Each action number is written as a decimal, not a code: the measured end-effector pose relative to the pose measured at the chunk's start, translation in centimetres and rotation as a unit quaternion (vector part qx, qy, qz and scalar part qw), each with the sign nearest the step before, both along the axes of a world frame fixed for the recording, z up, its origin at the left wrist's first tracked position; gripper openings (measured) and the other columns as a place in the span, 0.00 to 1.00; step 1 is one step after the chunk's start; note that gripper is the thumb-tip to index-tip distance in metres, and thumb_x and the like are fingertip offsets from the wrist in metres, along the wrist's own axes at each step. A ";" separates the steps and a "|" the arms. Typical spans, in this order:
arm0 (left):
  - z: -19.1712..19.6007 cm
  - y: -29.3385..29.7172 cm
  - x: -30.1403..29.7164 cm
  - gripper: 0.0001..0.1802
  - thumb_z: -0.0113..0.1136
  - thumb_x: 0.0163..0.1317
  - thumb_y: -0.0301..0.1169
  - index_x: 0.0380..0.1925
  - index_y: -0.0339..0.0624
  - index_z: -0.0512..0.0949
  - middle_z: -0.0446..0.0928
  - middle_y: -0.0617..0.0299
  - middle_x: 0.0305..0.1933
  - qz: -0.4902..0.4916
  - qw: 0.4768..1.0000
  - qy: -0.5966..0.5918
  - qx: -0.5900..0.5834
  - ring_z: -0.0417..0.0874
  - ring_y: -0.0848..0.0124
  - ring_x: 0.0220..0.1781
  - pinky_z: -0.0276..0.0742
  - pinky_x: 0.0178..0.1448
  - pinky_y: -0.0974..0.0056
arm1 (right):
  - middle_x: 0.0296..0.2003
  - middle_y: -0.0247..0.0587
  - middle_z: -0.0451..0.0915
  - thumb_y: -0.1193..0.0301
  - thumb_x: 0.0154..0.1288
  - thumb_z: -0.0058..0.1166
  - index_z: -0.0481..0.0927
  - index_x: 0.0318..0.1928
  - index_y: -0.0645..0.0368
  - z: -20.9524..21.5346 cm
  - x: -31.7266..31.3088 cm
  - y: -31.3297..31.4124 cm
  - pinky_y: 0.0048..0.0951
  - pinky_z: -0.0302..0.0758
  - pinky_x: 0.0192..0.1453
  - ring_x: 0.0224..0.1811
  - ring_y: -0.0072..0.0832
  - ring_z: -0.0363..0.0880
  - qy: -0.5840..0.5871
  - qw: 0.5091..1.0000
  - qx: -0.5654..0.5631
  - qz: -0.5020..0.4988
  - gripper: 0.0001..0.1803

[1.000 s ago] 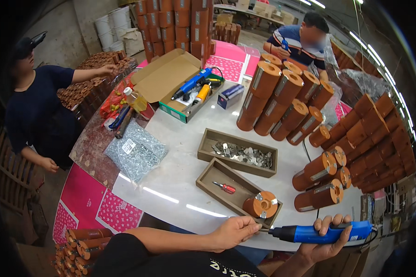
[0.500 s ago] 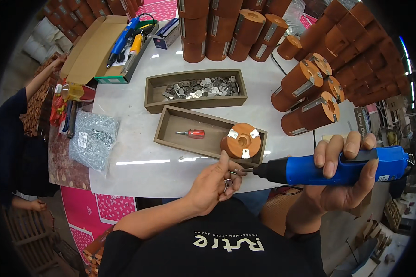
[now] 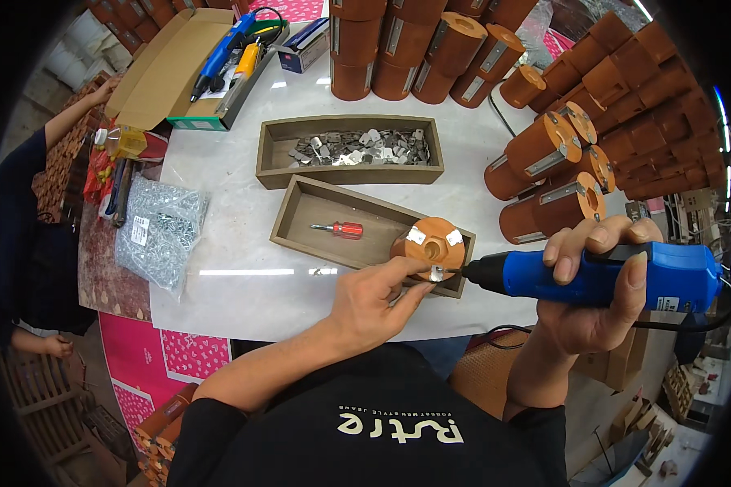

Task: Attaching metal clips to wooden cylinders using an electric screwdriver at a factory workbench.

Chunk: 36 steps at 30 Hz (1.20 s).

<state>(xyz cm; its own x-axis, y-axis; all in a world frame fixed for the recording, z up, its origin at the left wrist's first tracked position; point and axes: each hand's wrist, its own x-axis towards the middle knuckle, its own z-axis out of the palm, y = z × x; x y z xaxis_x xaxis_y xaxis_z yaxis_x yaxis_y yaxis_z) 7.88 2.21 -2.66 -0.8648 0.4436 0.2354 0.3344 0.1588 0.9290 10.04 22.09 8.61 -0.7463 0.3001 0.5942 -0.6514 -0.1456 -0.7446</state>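
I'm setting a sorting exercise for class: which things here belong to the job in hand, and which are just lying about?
Apparently belonging:
blue power screwdriver, in the right hand
brown cylinder, by the left hand
metal tabs, in the far tray

Apparently lying about:
red screwdriver, in the near tray
bottle of yellow liquid
small carton

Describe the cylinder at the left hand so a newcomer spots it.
On the white tabletop, find two wooden trays; take the nearer, slanted one. At its right end, by the left hand and the tip of the blue driver, sits a brown cylinder. Unlike the stacked cylinders, it alone sits in a tray.
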 end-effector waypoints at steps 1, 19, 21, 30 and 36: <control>-0.1 0.2 -0.1 0.13 0.68 0.58 0.27 0.43 0.40 0.80 0.77 0.63 0.24 0.002 1.000 0.013 -0.007 0.69 0.76 0.19 0.64 0.24 0.69 | 0.39 0.49 0.79 0.64 0.70 0.49 0.65 0.55 0.57 0.0 -0.1 -0.1 0.37 0.80 0.34 0.25 0.30 0.79 -0.001 1.000 0.001 0.002 0.18; -1.6 1.2 -0.8 0.09 0.68 0.59 0.27 0.39 0.39 0.80 0.83 0.56 0.29 -0.024 0.998 0.036 -0.034 0.83 0.69 0.24 0.76 0.28 0.66 | 0.33 0.50 0.80 0.69 0.66 0.56 0.66 0.51 0.59 0.9 -1.4 -1.8 0.35 0.82 0.32 0.23 0.29 0.77 -0.038 0.997 0.063 -0.002 0.17; -1.7 1.1 -0.9 0.09 0.68 0.59 0.27 0.39 0.39 0.80 0.82 0.57 0.26 -0.031 0.999 0.018 -0.017 0.81 0.72 0.22 0.74 0.27 0.68 | 0.34 0.48 0.79 0.70 0.67 0.54 0.65 0.51 0.59 1.0 -1.4 -2.2 0.33 0.80 0.32 0.23 0.27 0.77 -0.039 0.996 0.085 -0.001 0.17; -1.3 0.9 -1.0 0.09 0.68 0.58 0.30 0.36 0.41 0.79 0.81 0.55 0.26 -0.043 0.999 -0.028 -0.018 0.84 0.63 0.25 0.78 0.30 0.62 | 0.32 0.46 0.78 0.70 0.68 0.51 0.65 0.52 0.60 1.1 -2.0 -3.2 0.31 0.79 0.27 0.20 0.25 0.76 -0.040 0.988 0.151 -0.005 0.15; -1.6 1.0 -1.0 0.10 0.67 0.60 0.25 0.41 0.37 0.80 0.75 0.61 0.19 -0.045 0.999 -0.012 0.017 0.72 0.80 0.18 0.66 0.24 0.70 | 0.31 0.46 0.77 0.71 0.68 0.52 0.66 0.50 0.60 1.0 -2.3 -3.3 0.31 0.80 0.27 0.19 0.24 0.75 -0.040 0.983 0.177 -0.002 0.14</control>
<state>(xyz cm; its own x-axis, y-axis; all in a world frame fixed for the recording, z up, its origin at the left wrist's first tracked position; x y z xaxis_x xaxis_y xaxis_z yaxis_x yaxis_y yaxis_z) 6.84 3.23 -4.26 -0.8269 0.5128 0.2310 0.3235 0.0977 0.9412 7.77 18.83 9.61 -0.7939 0.0884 0.6015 -0.5888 0.1350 -0.7969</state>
